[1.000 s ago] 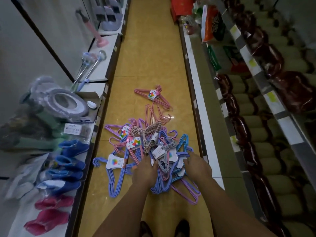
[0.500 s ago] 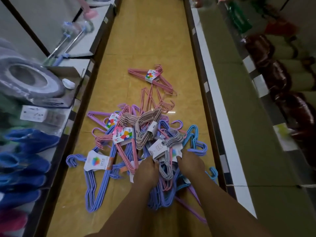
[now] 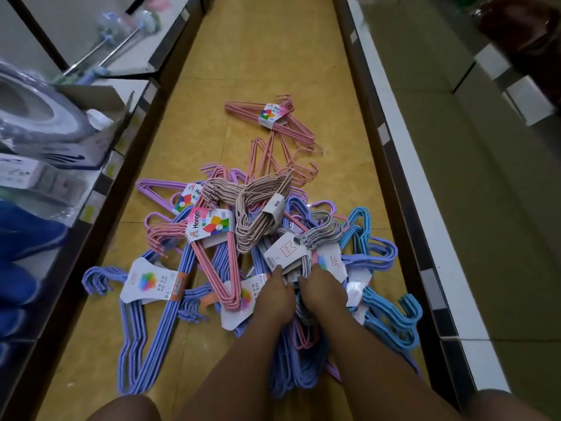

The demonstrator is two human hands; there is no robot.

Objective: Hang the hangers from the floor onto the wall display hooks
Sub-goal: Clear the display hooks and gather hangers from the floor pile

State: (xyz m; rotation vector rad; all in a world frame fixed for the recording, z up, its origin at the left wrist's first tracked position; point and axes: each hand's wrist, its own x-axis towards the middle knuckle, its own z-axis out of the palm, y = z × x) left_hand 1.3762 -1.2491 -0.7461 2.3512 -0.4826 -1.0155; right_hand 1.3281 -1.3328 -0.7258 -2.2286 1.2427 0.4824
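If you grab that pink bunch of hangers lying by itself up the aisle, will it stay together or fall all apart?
The pink bundle would probably lift as one piece, since a paper label wraps round its middle. The thin hangers look stiff, so it likely will not flop. Its hooks stick out at one end, but it lies apart from the big pile, so snagging seems unlikely.

Both fingertips are buried in the hanger pile (image 3: 243, 247) (grip unclear), and the blue shoes (image 3: 24, 235) are blurred, cropped left.

Banded, card-tagged bundles of hangers (image 3: 261, 238) in pink, purple, blue, beige and grey lie heaped flat on the yellow floor (image 3: 252, 56), one pink bundle (image 3: 273, 120) apart beyond.
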